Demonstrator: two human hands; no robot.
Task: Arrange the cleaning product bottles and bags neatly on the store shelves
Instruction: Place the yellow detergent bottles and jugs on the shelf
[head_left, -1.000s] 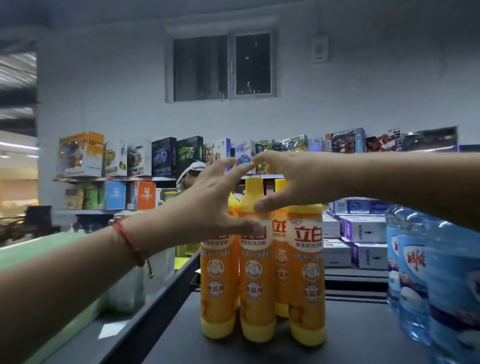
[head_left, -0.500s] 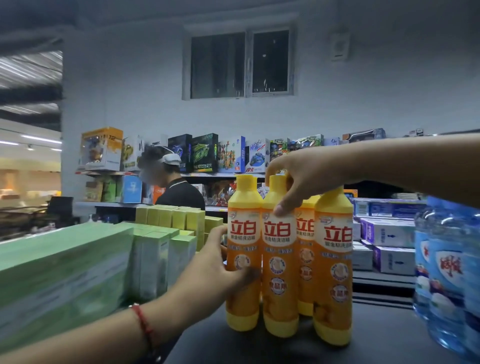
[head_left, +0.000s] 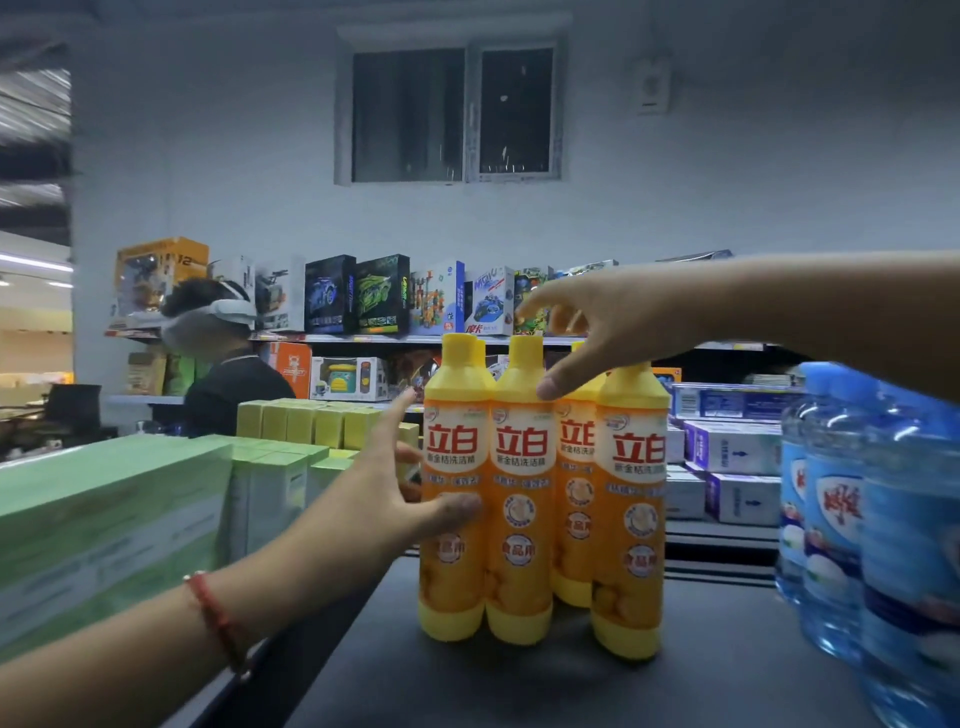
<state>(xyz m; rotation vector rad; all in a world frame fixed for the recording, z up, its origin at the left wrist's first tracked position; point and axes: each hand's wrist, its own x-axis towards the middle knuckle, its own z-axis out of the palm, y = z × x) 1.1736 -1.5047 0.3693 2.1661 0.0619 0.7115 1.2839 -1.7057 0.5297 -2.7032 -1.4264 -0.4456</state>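
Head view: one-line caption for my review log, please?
Both hands, left and right, steady a cluster of orange detergent bottles on a dark shelf, beside blue water jugs.
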